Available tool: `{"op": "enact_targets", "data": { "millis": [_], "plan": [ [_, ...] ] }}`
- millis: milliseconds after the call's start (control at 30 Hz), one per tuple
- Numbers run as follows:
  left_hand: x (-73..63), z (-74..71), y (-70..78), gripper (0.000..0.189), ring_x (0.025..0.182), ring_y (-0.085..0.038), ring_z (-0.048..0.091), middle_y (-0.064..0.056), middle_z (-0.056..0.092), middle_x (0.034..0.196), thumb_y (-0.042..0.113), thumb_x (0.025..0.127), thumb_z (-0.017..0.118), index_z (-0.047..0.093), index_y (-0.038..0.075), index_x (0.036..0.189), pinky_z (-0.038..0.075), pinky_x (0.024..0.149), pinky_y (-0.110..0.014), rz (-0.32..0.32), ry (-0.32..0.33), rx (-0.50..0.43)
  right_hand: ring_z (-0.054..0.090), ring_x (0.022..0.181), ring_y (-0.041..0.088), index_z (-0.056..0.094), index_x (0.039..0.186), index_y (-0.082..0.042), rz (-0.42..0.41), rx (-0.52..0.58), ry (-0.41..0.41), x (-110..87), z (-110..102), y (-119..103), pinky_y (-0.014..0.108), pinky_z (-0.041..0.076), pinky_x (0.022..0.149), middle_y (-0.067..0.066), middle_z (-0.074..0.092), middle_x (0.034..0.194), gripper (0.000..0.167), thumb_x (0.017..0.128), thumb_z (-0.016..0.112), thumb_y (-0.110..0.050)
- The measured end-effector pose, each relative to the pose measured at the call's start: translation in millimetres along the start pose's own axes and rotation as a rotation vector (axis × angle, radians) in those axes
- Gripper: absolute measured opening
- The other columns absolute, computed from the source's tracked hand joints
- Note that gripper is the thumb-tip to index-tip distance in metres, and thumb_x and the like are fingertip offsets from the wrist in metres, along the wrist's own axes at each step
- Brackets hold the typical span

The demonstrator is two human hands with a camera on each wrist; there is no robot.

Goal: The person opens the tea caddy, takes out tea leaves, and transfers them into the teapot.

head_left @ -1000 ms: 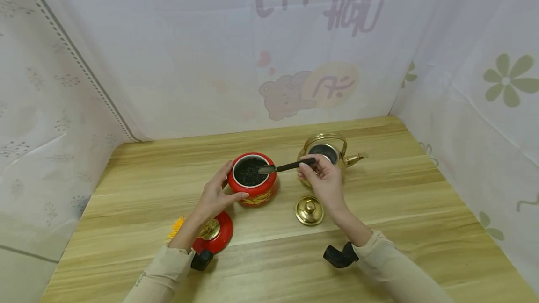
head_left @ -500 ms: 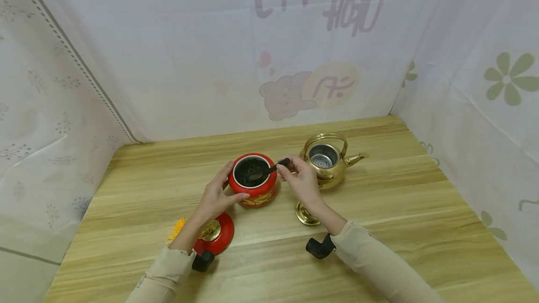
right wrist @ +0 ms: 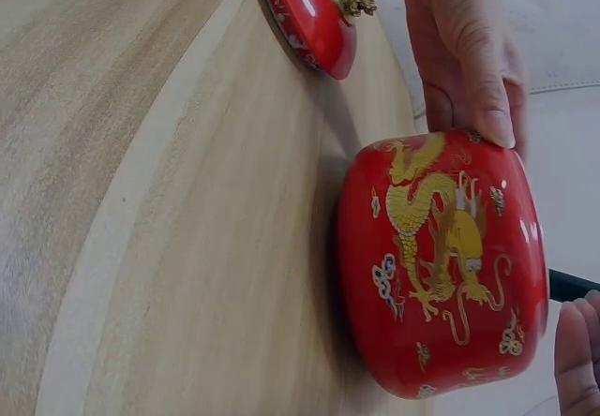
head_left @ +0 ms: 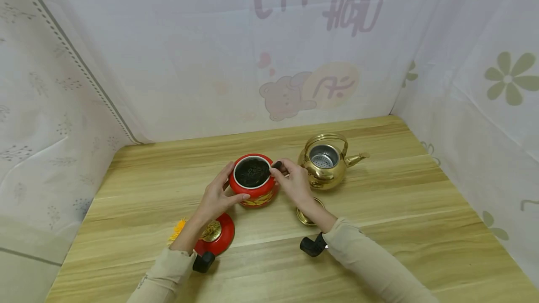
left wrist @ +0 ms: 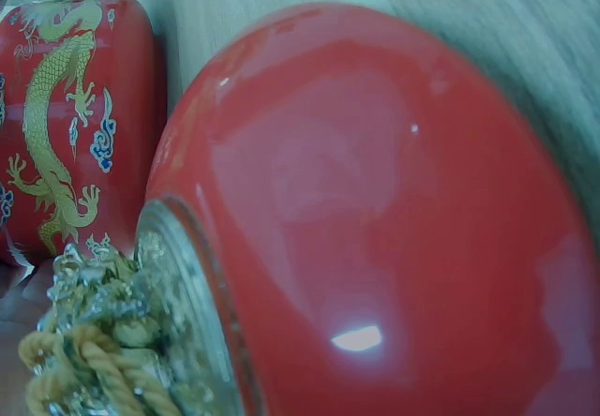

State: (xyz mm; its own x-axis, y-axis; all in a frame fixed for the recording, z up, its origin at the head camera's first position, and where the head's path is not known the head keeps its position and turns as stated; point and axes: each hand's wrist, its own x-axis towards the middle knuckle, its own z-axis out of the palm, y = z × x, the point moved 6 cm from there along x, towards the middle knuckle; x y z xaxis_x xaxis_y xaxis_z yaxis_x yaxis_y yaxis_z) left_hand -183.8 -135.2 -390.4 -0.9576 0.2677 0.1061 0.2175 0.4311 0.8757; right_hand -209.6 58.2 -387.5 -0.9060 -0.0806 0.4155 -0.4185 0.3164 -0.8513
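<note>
A red jar (right wrist: 441, 257) with a golden dragon stands on the table, its white-rimmed mouth full of dark, dry leaves (head_left: 251, 173) that look like tea. My left hand (head_left: 215, 200) grips the jar from the left, thumb on the near side and fingers round the far side. At the jar's right rim, my right hand (head_left: 295, 185) pinches the black handle of a small scoop (head_left: 276, 165). The scoop's blade is hidden down among the leaves. Right of the hand stands a golden teapot (head_left: 324, 179), uncovered, with a perforated metal strainer inside.
The jar's red lid (head_left: 226, 234), with a gold knob and orange tassel, lies below the left wrist. A golden teapot lid (head_left: 304, 219) sits partly under the right forearm. White printed cloth (head_left: 189, 69) hangs behind and beside the wooden table (head_left: 147, 191).
My right hand has moved left from over the teapot to the jar, and the scoop's blade has gone down into the leaves. The left hand has stayed on the jar.
</note>
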Motion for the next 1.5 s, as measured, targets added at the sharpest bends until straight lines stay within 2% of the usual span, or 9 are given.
{"op": "enact_targets", "data": {
  "millis": [433, 533, 633, 733, 833, 1167, 1367, 1500],
  "plan": [
    [-0.1, 1.3, -1.6, 0.088, 0.138, -0.041, 0.025, -0.026, 0.020, 0.152, 0.003, 0.077, 0.076, 0.022, -0.007, 0.146, 0.034, 0.106, -0.047, -0.007, 0.002, -0.016, 0.064, 0.052, 0.028, 0.066, 0.087, 0.000, 0.062, -0.018, -0.008, 1.7, 4, 5, 0.019, 0.049, 0.044, 0.012, 0.067, 0.068, 0.010, 0.085, 0.069, -0.009],
    [0.1, 1.4, -2.2, 0.088, 0.138, -0.041, 0.025, -0.026, 0.020, 0.152, 0.003, 0.077, 0.076, 0.022, -0.007, 0.146, 0.034, 0.106, -0.047, -0.008, 0.003, -0.020, 0.062, 0.050, 0.023, 0.066, 0.087, 0.000, 0.074, -0.039, -0.013, 2.5, 6, 6, 0.019, 0.048, 0.043, 0.012, 0.067, 0.068, 0.009, 0.085, 0.069, -0.008],
    [0.5, 1.7, -2.5, 0.088, 0.138, -0.041, 0.025, -0.026, 0.020, 0.152, 0.003, 0.077, 0.076, 0.022, -0.008, 0.146, 0.034, 0.106, -0.048, -0.006, 0.003, -0.019, 0.059, 0.052, 0.012, 0.067, 0.086, -0.001, 0.092, -0.061, -0.026, 2.4, 8, 7, 0.017, 0.047, 0.045, 0.009, 0.067, 0.069, 0.008, 0.084, 0.070, -0.009],
    [0.6, 1.4, -2.7, 0.087, 0.138, -0.041, 0.025, -0.027, 0.020, 0.152, 0.003, 0.077, 0.075, 0.022, -0.008, 0.145, 0.034, 0.106, -0.048, 0.001, 0.001, -0.020, 0.056, 0.059, 0.006, 0.068, 0.086, -0.002, 0.081, -0.073, -0.046, 2.5, 13, 4, 0.016, 0.047, 0.051, 0.009, 0.067, 0.071, 0.007, 0.083, 0.070, -0.007],
    [0.4, 1.5, -2.3, 0.087, 0.139, -0.040, 0.024, -0.027, 0.020, 0.152, 0.003, 0.077, 0.075, 0.022, -0.008, 0.145, 0.034, 0.106, -0.047, 0.005, 0.000, -0.023, 0.056, 0.063, 0.007, 0.068, 0.086, -0.001, 0.044, -0.097, -0.060, 3.0, 18, 0, 0.015, 0.046, 0.055, 0.008, 0.067, 0.072, 0.006, 0.082, 0.071, -0.006],
    [-0.5, 1.1, 0.3, 0.086, 0.139, -0.040, 0.024, -0.027, 0.020, 0.151, 0.002, 0.077, 0.075, 0.022, -0.009, 0.145, 0.033, 0.107, -0.047, -0.004, 0.005, -0.020, 0.058, 0.064, 0.009, 0.069, 0.088, -0.003, 0.038, -0.149, -0.103, 5.0, 28, 1, 0.016, 0.046, 0.056, 0.007, 0.068, 0.073, 0.007, 0.083, 0.071, -0.008],
    [-0.5, 1.4, 0.0, 0.087, 0.139, -0.040, 0.023, -0.027, 0.021, 0.151, 0.003, 0.077, 0.075, 0.023, -0.009, 0.145, 0.033, 0.107, -0.047, -0.002, 0.002, -0.021, 0.055, 0.062, 0.006, 0.069, 0.089, -0.004, 0.085, -0.119, -0.099, 4.3, 26, 5, 0.015, 0.044, 0.054, 0.007, 0.068, 0.072, 0.007, 0.083, 0.070, -0.008],
    [-0.2, 1.3, -0.2, 0.087, 0.139, -0.041, 0.023, -0.028, 0.021, 0.151, 0.003, 0.077, 0.075, 0.023, -0.009, 0.145, 0.033, 0.107, -0.048, 0.006, 0.005, -0.025, 0.061, 0.064, 0.012, 0.069, 0.091, -0.002, 0.131, -0.035, -0.096, 3.9, 25, 7, 0.014, 0.045, 0.054, 0.010, 0.069, 0.075, 0.008, 0.085, 0.068, -0.006]
  ]
}}
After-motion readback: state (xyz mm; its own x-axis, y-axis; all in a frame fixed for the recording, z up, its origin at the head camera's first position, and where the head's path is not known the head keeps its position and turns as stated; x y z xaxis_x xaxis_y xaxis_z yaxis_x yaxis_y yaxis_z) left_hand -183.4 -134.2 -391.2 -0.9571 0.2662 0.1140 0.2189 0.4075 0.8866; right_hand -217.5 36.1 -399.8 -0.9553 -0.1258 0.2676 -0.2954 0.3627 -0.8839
